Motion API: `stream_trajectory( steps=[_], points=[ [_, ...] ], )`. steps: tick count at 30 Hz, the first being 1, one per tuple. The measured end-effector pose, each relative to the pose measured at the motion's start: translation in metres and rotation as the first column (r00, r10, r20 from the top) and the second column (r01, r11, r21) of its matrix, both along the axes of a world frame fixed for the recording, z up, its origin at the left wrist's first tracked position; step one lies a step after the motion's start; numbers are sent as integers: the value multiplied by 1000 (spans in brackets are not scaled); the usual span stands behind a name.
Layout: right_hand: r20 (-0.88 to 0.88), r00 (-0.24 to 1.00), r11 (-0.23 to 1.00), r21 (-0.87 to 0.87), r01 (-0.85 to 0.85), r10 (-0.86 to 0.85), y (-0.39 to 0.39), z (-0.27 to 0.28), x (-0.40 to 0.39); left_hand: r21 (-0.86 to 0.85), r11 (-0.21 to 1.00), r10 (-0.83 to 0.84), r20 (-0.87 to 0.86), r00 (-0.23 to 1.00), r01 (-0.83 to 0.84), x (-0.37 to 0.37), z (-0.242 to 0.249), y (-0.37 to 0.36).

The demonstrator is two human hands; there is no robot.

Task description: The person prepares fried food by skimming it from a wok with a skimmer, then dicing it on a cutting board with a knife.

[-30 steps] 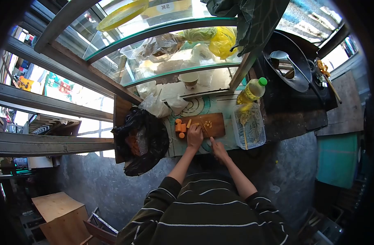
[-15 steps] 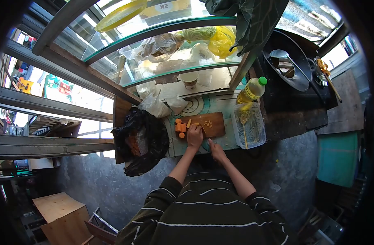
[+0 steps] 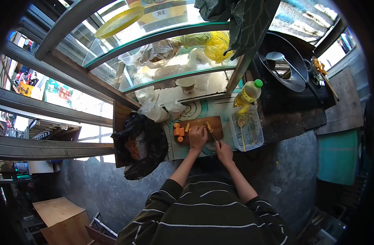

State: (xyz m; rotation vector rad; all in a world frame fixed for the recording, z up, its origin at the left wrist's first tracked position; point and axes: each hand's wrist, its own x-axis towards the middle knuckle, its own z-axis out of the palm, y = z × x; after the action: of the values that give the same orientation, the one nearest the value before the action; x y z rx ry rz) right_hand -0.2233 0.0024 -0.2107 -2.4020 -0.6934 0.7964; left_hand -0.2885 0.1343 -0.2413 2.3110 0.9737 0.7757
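Note:
A wooden cutting board (image 3: pixel 197 121) lies on the counter in front of me. Orange carrot chunks (image 3: pixel 179 131) sit at its left end, with a carrot stick (image 3: pixel 187 127) beside them. My left hand (image 3: pixel 198 138) is on the board, its fingers curled down on a carrot piece that they mostly cover. In my right hand (image 3: pixel 224 152) is the handle of a knife (image 3: pixel 212 134), which I grip near the board's front edge. The blade points away from me, close to the left fingertips, and small cut carrot bits (image 3: pixel 209 126) lie by its tip.
Right of the board stands a clear plastic tub (image 3: pixel 257 132) with a brush-like stick inside, and behind it an oil bottle (image 3: pixel 249 94). A black plastic bag (image 3: pixel 154 143) sits left. A wok (image 3: pixel 291 77) with a ladle rests on the stove. A glass case rises behind.
My right hand and the knife have moved slightly right, and more of the blade shows beside the left hand. The left hand has shifted a little right, and the view has tilted slightly.

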Motion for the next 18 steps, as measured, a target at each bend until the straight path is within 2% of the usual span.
stream_trajectory(
  steps=[2, 3, 4, 6, 8, 13, 15, 16, 18],
  points=[
    [122, 992, 999, -3, -38, 38, -3, 1, 0, 46, 998, -33, -14, 999, 34, 5, 18, -5],
    [122, 992, 999, -3, -37, 37, -5, 3, 0, 92, 994, -58, -30, 998, 60, 7, 28, -7],
    [168, 985, 999, 12, -43, 40, -6, 5, 0, 92, 994, -57, -30, 998, 60, 8, 21, -6],
    [219, 975, 999, 25, -48, 41, -9, 8, 1, 134, 987, -70, -177, 982, 94, 12, 7, -5],
    [281, 958, 999, -9, -51, 52, -15, 9, 1, 101, 990, -72, -208, 975, 95, 19, 4, -3],
    [331, 939, 995, -62, -82, 98, -34, 15, -3, 96, 995, -4, -281, 960, 32, 30, -7, 7],
    [346, 932, 993, -67, -93, 111, -40, 19, -5, -28, 996, -84, -311, 947, 80, 28, -9, 14],
    [313, 947, 996, -54, -65, 78, -43, 25, -5, -26, 997, -79, -310, 948, 75, 26, -7, 17],
    [276, 960, 998, -44, -38, 48, -45, 27, -3, 84, 993, -69, -213, 975, 88, 19, -2, 17]
  ],
)
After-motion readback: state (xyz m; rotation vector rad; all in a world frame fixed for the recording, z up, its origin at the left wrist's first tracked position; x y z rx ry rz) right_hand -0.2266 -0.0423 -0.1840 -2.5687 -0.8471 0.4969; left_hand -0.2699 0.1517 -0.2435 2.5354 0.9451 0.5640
